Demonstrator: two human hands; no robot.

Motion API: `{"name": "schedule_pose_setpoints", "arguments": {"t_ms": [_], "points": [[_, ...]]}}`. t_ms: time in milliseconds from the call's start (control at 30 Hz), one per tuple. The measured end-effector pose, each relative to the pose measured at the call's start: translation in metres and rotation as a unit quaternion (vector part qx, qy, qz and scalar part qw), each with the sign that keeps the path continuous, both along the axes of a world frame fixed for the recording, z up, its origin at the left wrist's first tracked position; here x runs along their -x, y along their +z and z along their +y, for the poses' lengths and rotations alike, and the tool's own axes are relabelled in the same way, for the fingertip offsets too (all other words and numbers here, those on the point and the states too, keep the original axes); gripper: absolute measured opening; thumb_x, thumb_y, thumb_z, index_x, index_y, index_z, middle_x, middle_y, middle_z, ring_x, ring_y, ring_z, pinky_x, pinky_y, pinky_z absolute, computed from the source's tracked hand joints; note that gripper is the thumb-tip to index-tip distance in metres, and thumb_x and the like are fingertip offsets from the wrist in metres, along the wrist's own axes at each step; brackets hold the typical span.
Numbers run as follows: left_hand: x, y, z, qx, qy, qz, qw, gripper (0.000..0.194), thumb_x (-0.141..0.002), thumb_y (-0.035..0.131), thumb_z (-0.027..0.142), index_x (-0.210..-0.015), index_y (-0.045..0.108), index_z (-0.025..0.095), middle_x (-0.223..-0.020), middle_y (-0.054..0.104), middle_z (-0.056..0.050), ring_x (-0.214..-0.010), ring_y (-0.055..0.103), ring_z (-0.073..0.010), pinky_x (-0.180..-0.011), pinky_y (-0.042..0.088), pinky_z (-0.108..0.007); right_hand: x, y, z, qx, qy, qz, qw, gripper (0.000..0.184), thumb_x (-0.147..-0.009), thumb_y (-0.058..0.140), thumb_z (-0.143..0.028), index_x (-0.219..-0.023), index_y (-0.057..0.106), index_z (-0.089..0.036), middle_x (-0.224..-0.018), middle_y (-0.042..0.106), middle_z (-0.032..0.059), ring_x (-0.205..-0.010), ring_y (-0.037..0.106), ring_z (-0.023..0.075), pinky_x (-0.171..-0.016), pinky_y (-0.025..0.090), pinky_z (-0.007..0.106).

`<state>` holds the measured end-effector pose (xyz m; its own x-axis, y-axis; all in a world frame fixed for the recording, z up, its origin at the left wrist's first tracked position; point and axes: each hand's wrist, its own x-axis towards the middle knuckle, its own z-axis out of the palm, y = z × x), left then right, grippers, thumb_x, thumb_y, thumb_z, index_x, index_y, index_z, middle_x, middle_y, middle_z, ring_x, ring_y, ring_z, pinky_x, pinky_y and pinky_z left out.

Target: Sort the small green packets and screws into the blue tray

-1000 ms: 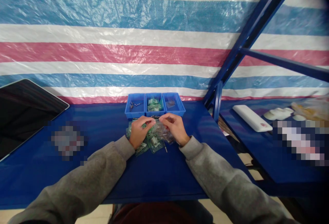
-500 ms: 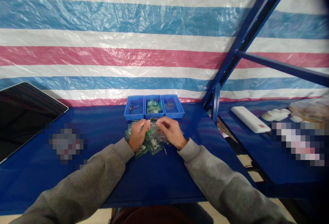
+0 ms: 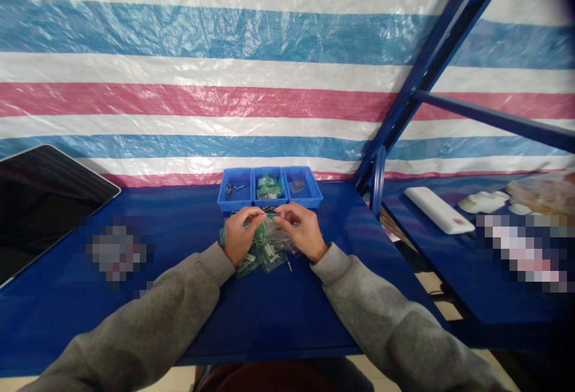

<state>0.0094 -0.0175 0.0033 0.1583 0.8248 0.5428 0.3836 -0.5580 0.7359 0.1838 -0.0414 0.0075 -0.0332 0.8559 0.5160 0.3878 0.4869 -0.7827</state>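
A heap of small clear plastic bags (image 3: 268, 250) with green and metal parts lies on the blue table (image 3: 269, 308), just in front of me. My left hand (image 3: 239, 236) and my right hand (image 3: 300, 230) hover over the heap, fingers pinched together on one small clear bag (image 3: 269, 216) held between them. Behind the heap stand three small blue bins (image 3: 269, 188) side by side: the left holds a few metal pins, the middle green bags, the right a clear bag.
A dark tablet (image 3: 40, 200) lies at the far left. A blue rack post (image 3: 378, 191) rises right of the bins. On the neighbouring table sit a white flat box (image 3: 438, 209) and white pieces (image 3: 483, 201). A striped tarp hangs behind.
My hands dipped closer together onto the heap, then spread slightly again with the small bag pinched between them. The view shifted a little.
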Motion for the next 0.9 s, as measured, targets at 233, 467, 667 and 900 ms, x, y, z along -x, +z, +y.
{"name": "schedule_pose_setpoints", "arguments": {"t_ms": [233,467,667,900], "points": [[-0.0001,0.0011,-0.0006,-0.005,-0.009,0.005,1.000,0.016,-0.082,0.059,0.031,-0.082,0.067,0.018,-0.079,0.068,-0.002,-0.072,0.062,-0.0140,-0.070,0.049,-0.024,0.0006,0.0055,-0.0041,-0.021,-0.004,-0.027,0.999,0.020,-0.088,0.052,-0.034,-0.083,0.064,-0.018,-0.081,0.063,0.0047,-0.071,0.055,0.0155,-0.068,0.043,0.027],[0.0016,0.0023,-0.0021,-0.019,-0.028,0.011,0.999,0.014,-0.080,0.063,0.031,-0.082,0.069,0.019,-0.080,0.070,-0.003,-0.071,0.064,-0.0145,-0.071,0.050,-0.025,0.0021,0.0044,-0.0025,-0.019,-0.020,-0.061,0.998,0.027,-0.091,0.047,-0.033,-0.074,0.061,-0.018,-0.070,0.058,0.0023,-0.066,0.053,0.0148,-0.064,0.039,0.026],[0.0023,0.0001,-0.0004,0.005,-0.050,-0.016,0.999,0.015,-0.080,0.062,0.030,-0.087,0.069,0.018,-0.084,0.070,-0.004,-0.074,0.065,-0.0153,-0.071,0.052,-0.026,0.0028,0.0041,-0.0026,-0.020,-0.019,-0.054,0.998,0.028,-0.092,0.045,-0.033,-0.074,0.061,-0.018,-0.070,0.058,0.0019,-0.066,0.053,0.0144,-0.064,0.039,0.025],[-0.0007,-0.0001,0.0009,0.050,-0.045,-0.057,0.996,0.014,-0.084,0.057,0.031,-0.087,0.062,0.018,-0.095,0.070,-0.006,-0.090,0.065,-0.0179,-0.080,0.050,-0.030,0.0024,0.0005,0.0009,-0.005,-0.047,-0.043,0.998,0.026,-0.092,0.044,-0.033,-0.085,0.065,-0.018,-0.079,0.065,0.0033,-0.070,0.057,0.0156,-0.067,0.041,0.025]]}}
